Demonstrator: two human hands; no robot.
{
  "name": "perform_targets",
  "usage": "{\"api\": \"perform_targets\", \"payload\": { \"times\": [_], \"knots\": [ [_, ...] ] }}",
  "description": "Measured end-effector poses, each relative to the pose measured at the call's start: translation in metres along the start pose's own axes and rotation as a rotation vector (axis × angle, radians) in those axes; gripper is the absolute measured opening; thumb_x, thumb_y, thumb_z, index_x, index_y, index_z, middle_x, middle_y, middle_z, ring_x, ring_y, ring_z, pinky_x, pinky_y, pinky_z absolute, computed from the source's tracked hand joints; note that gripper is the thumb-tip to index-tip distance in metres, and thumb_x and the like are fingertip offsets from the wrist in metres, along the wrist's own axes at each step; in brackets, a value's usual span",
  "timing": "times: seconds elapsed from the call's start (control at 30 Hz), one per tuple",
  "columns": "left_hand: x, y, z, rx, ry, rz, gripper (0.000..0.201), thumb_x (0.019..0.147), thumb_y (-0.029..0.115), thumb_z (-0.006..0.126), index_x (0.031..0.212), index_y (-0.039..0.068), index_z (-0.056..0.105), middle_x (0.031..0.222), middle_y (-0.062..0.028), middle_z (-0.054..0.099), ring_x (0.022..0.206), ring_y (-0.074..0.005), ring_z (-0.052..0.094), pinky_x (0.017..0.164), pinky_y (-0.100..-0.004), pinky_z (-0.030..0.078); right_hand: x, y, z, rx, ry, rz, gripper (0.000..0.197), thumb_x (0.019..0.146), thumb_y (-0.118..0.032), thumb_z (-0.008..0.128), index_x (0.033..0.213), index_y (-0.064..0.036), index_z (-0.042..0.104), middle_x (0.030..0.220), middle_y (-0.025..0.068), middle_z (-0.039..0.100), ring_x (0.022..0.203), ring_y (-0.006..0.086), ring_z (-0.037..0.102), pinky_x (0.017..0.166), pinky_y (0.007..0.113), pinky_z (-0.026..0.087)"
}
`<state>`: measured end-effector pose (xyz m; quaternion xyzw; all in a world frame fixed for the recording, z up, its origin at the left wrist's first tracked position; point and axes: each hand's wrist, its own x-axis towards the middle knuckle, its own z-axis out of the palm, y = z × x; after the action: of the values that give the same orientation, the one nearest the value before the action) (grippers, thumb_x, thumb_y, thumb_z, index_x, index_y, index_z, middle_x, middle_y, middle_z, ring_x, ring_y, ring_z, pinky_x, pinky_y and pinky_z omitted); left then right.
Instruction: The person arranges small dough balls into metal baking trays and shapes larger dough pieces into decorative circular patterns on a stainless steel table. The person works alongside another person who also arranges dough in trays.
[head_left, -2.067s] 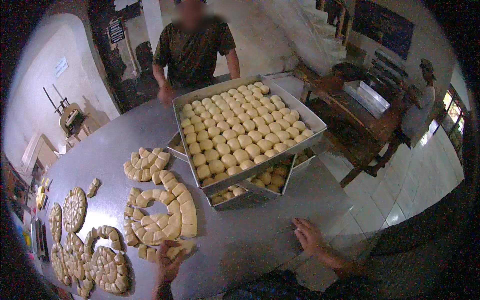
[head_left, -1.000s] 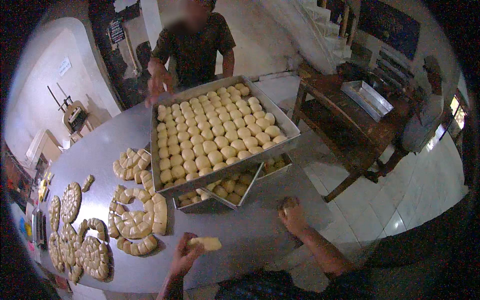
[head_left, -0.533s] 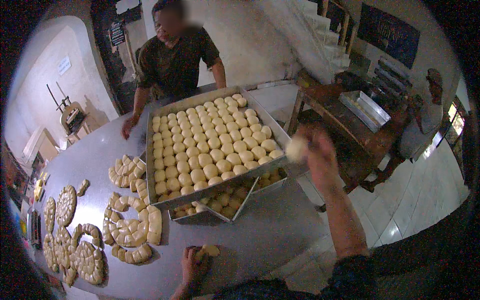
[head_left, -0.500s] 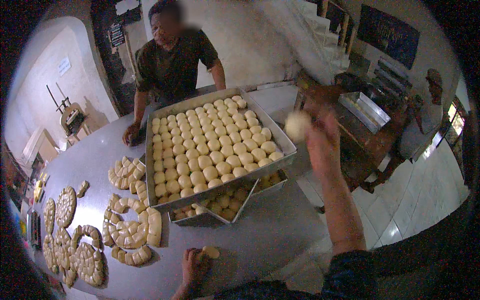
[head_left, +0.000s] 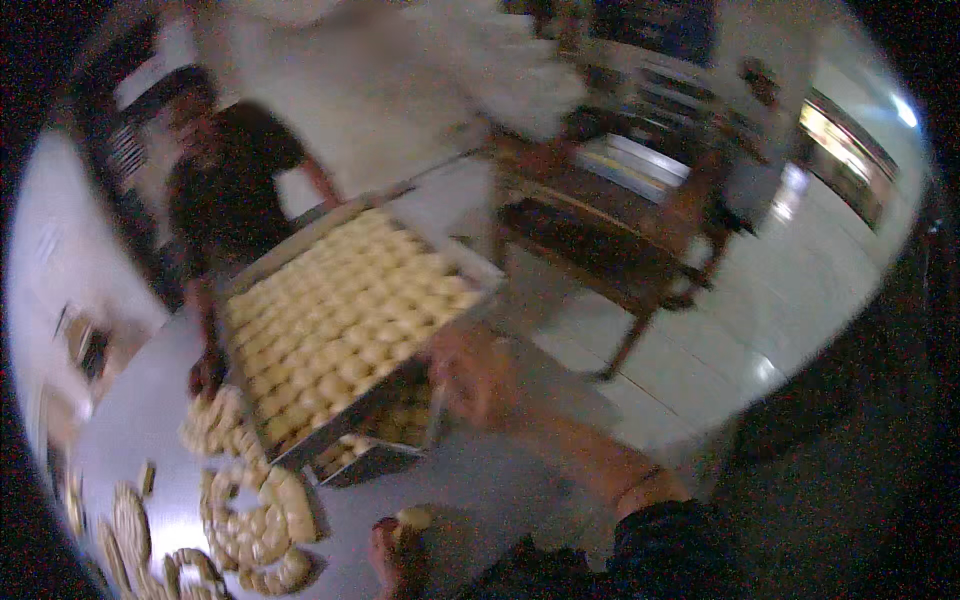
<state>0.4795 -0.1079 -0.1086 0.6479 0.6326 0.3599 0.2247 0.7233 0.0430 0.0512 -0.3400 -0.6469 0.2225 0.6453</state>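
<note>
A large metal tray (head_left: 482, 292) full of pale round dough balls (head_left: 350, 330) rests tilted across smaller trays on the table. Over its near right edge is my right hand (head_left: 472, 375), smeared by motion. Whether it has a dough ball in it I cannot make out. Low in the view, my left hand (head_left: 393, 562) is closed round a small piece of dough (head_left: 413, 518), whose pale end sticks out past the fingers. To its left, cut dough pieces (head_left: 285, 505) lie in curved rows and coils on the metal table.
Under the big tray sit smaller trays (head_left: 375, 462) of dough balls. A person in a dark shirt (head_left: 235, 180) stands across the table (head_left: 150, 400), one hand near the tray. Another person (head_left: 750, 150) is at a wooden table (head_left: 590, 245) with a long metal pan (head_left: 635, 165).
The view has swung right, shifting the scene leftward. My right hand, earlier raised beside a dough ball right of the tray, has come down to the tray's near right edge. My left hand keeps its dough.
</note>
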Motion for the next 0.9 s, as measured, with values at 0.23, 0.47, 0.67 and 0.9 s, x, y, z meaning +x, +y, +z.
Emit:
{"api": "perform_targets", "payload": {
  "times": [0.23,0.47,0.67,0.9],
  "knots": [
    [0.007,-0.038,0.007,0.036,-0.122,0.182,0.047,0.086,0.032,0.057,0.122,0.005,0.042,0.118,-0.0185,0.049,0.108,-0.0287,0.048,0.092,-0.0396,0.039,-0.232,-0.013,-0.068,-1.037,-0.461,0.111,0.050,0.087,-0.031,0.049,0.131,-0.0095,0.035,0.135,0.0121,0.035,0.128,0.0263,0.029,0.102,0.044,0.028],
    [0.045,-0.091,0.045,0.137,-0.059,0.327,0.060,0.088,0.033,0.054,0.135,0.006,0.029,0.126,-0.0235,0.042,0.108,-0.0316,0.047,0.091,-0.0412,0.041,-0.298,-0.087,-0.274,-1.227,0.212,0.523,0.032,0.083,-0.020,0.052,0.110,-0.0044,0.053,0.106,0.0148,0.055,0.103,0.0333,0.050,0.093,0.043,0.038],
    [0.057,0.015,0.106,0.131,-0.235,0.435,0.051,0.090,0.029,0.050,0.132,0.003,0.035,0.125,-0.0204,0.044,0.102,-0.0311,0.051,0.087,-0.0372,0.045,-0.327,-0.283,-0.489,-1.894,0.760,0.343,0.038,0.083,-0.030,0.053,0.112,-0.0063,0.051,0.105,0.0154,0.057,0.099,0.0341,0.053,0.086,0.043,0.042],
    [0.010,0.210,0.194,-0.129,-0.708,0.696,0.045,0.089,0.026,0.051,0.125,0.001,0.043,0.116,-0.0190,0.053,0.101,-0.0290,0.054,0.087,-0.0397,0.045,-0.318,-0.445,-0.662,-2.256,1.184,0.995,0.052,0.083,-0.040,0.055,0.123,-0.0080,0.044,0.104,0.0172,0.058,0.097,0.0359,0.054,0.077,0.046,0.046]
  ]
}}
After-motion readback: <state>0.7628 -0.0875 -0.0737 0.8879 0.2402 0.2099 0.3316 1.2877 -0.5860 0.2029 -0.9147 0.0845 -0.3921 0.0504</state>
